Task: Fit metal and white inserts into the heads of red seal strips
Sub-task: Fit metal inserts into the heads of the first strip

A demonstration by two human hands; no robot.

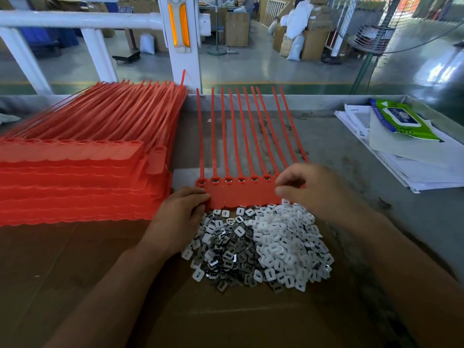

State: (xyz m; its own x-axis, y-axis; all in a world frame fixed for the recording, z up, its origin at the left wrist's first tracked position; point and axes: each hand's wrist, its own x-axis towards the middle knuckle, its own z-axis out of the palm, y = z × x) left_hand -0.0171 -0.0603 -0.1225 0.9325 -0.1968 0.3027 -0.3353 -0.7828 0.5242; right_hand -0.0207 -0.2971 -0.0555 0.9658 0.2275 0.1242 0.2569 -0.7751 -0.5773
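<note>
A joined row of red strips (238, 194) lies flat mid-table, tails pointing away and heads (241, 180) towards the person. Six heads are in view, each with a dark, glinting piece in its socket; the rest lie under the right hand (308, 187). That hand hovers over the row's right end, fingers curled and thumb drawn to forefinger. Whether it pinches an insert cannot be told. The left hand (179, 214) grips the row's near left corner, thumb on top and fingers curled at the edge.

Just before the row lies a heap of metal inserts (226, 254), with white inserts (286, 242) on its right, on cardboard (75, 272). A tall stack (75, 177) of red strips stands to the left. Far right lie papers (414, 156) with a wipes pack (399, 119) on top.
</note>
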